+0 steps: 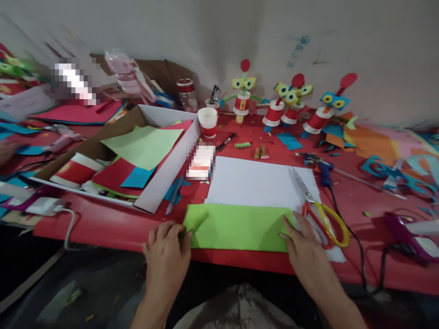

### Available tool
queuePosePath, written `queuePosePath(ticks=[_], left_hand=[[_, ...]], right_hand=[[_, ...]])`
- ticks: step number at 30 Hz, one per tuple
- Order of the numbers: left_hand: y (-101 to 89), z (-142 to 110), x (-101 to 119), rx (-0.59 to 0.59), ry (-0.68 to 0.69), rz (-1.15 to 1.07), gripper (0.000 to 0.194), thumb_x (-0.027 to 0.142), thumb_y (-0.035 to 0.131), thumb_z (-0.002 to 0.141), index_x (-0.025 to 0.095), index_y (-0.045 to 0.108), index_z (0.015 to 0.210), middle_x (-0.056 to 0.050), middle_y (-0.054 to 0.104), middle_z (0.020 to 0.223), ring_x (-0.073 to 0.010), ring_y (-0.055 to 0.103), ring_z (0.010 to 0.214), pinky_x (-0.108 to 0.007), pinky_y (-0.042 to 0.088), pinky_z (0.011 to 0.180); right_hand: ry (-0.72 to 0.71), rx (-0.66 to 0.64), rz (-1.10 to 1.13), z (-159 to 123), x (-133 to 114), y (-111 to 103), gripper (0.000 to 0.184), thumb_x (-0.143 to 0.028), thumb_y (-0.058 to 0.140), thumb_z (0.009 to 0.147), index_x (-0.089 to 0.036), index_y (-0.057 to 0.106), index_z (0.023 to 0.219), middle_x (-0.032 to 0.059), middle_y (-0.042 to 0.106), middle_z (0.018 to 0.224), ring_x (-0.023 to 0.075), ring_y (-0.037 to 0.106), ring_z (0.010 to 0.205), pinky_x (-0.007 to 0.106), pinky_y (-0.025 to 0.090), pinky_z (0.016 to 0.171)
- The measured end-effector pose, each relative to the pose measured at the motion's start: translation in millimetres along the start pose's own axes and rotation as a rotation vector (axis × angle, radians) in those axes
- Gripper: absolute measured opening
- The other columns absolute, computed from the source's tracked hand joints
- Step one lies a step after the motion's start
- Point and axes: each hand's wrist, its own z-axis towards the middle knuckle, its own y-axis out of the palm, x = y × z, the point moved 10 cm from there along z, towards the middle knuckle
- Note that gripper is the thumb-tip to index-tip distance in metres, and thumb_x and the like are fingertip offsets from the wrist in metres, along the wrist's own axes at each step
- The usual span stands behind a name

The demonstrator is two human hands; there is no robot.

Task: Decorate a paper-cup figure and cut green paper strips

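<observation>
Red desk [113, 233] set against a pale wall [206, 27]. At far left, part of another person's hand [8, 151] is seen near blue paper. Next, an open box [170, 170] is filled with coloured sheets, a pale green one [144, 145] uppermost. A red-and-white paper cup [207, 122] is noted just beyond its right corner. Green paper [236, 228] is laid lengthwise along the near edge, its far side overlapping white sheets [254, 183]. Its left end is touched by the left hand [168, 246], fingers curled; whether the grip is clamped on the paper cannot be told. Cup-bodied figures [242, 104] are stood along the wall. The paper's right end is touched by the right hand [307, 244], thumb and forefinger held apart. Scissors [310, 197] are rested partly on the white sheets, handles just beside that hand. Farther right, a blue glue gun [324, 171] and orange paper scraps [373, 144] are noted.
</observation>
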Motion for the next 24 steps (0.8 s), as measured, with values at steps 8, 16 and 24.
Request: queuePosePath(ticks=[8,16,24], left_hand=[[-7.1,-1.5,-7.7,-0.101,-0.182,-0.120,0.018,0.040,0.046,0.085,0.023,0.049,0.078,-0.001,0.061,0.068,-0.0183,0.057,0.056,-0.029,0.035,0.054],[-37.5,26.9,-5.7,0.221,-0.156,-0.300,0.021,0.045,0.053,0.083,0.024,0.057,0.083,-0.001,0.067,0.082,-0.0182,0.064,0.073,-0.028,0.045,0.065],[-15.5,24.6,-28.3,0.161,-0.063,-0.275,0.028,0.041,0.055,0.083,0.022,0.062,0.103,-0.002,0.067,0.087,-0.0181,0.064,0.072,-0.030,0.052,0.068]], right_hand=[[0.041,-0.072,-0.054,-1.6,-6.0,4.0,0.040,-0.017,0.038,0.094,-0.012,0.060,0.127,0.0158,0.060,0.128,0.0292,0.046,0.132,0.047,0.043,0.110],[0.044,-0.035,0.002,4.3,-6.6,13.7,0.038,-0.016,0.040,0.095,-0.015,0.059,0.128,0.0153,0.053,0.137,0.0301,0.044,0.134,0.050,0.045,0.106],[0.052,-0.019,0.056,0.6,-3.8,27.6,0.038,-0.016,0.043,0.096,-0.010,0.056,0.131,0.0198,0.045,0.144,0.0280,0.040,0.138,0.045,0.043,0.111]])
